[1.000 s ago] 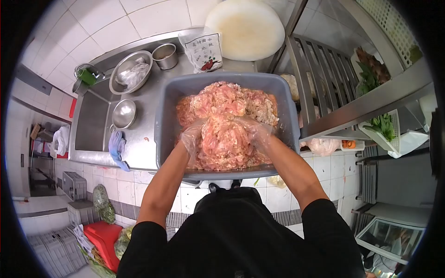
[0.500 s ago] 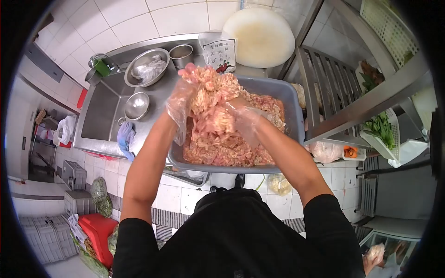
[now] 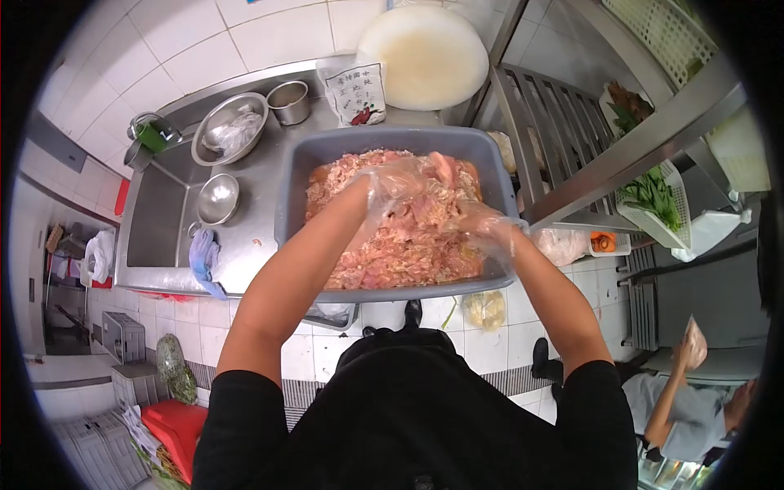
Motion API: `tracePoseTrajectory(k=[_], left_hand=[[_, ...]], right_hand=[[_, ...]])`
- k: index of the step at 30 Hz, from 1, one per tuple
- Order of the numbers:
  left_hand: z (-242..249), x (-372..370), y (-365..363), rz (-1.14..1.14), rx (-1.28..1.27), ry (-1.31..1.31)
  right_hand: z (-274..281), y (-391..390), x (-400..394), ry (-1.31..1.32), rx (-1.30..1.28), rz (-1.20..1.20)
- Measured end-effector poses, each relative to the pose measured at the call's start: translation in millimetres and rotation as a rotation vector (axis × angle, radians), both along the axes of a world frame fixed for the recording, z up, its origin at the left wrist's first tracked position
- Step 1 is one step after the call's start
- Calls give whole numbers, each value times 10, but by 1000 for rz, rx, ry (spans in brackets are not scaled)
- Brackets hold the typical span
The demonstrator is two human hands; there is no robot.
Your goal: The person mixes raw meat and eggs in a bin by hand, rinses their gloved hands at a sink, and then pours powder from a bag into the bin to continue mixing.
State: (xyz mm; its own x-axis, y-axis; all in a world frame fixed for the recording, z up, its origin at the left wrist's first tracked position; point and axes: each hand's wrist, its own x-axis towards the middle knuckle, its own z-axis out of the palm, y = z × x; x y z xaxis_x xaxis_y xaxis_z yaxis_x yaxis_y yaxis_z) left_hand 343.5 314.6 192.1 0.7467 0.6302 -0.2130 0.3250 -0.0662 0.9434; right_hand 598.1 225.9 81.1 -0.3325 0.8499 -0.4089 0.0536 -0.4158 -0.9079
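Note:
A large grey plastic tub (image 3: 288,184) holds a heap of raw minced and sliced meat (image 3: 392,260) mixed with pale bits. My left hand (image 3: 397,181), in a clear plastic glove, grips meat near the middle back of the heap. Toward the tub's right side, my right hand (image 3: 483,220), gloved the same way, is closed into the meat. The fingertips of both hands are partly covered by the meat, and the loose glove plastic blurs their outline. The right glove's cuff lies close to the tub's right rim.
Left of the tub are a steel sink counter (image 3: 269,175), a metal bowl with a plastic bag (image 3: 231,129), a small bowl (image 3: 218,199) and a blue-purple cloth (image 3: 205,260). A printed bag (image 3: 353,91) stands behind. A metal rack (image 3: 608,184) borders the right; another person's arm (image 3: 665,392) shows lower right.
My hands have come down and to the right from a lifted clump of meat, back into the heap. The view has shifted, and another person with a raised arm shows more fully at lower right.

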Motion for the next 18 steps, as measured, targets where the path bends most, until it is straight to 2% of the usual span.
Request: tracePoseTrajectory(k=[1,2,3,4,5,6,8,9,10,11,12,13,14,15,16,17,18], left_hand=[[43,29,-73,-71,-105,37],[267,-143,-244,54,-218,13],[171,-278,-169,123,-262,9],[-41,-455,-52,193,-307,5],[-984,-829,526,188,-310,9],[-1927,-1046,836,-184,179,137],[-857,-1198,134,37,16,491],[-1358,-1345,-92,220,145,445],[-1858,-1506,-254,409,270,398],[-1798,-1509,-415,320,221,581],[-1644,-1436,-542,224,166,760],[-1448,-1308,-530,232,162,762],[-1254,-1173,-501,219,-138,772],[-1186,-1146,-536,202,-448,770],[-1387,-1232,-571,215,-453,772],[-1701,-1321,-598,-17,191,701],[-1882,-1364,-597,-255,825,573]], right_hand=[[454,-95,-120,-372,52,34],[699,-156,-176,-744,100,72],[755,-188,-126,-742,93,66],[786,-223,-49,-854,315,-18],[787,-244,16,-960,540,-103],[705,-164,69,-949,741,20],[539,-147,24,-962,762,107],[493,-134,-61,-973,790,203],[613,-181,-267,-1044,637,191],[406,-112,-279,-1035,637,204],[49,-45,-274,-1115,485,406],[-134,36,-256,-1192,335,602],[-125,108,-238,-1195,348,621],[-123,117,-239,-917,157,600],[-42,120,-292,-637,-28,556],[27,76,-371,-634,-20,557],[252,-43,-552,-331,-197,256]])
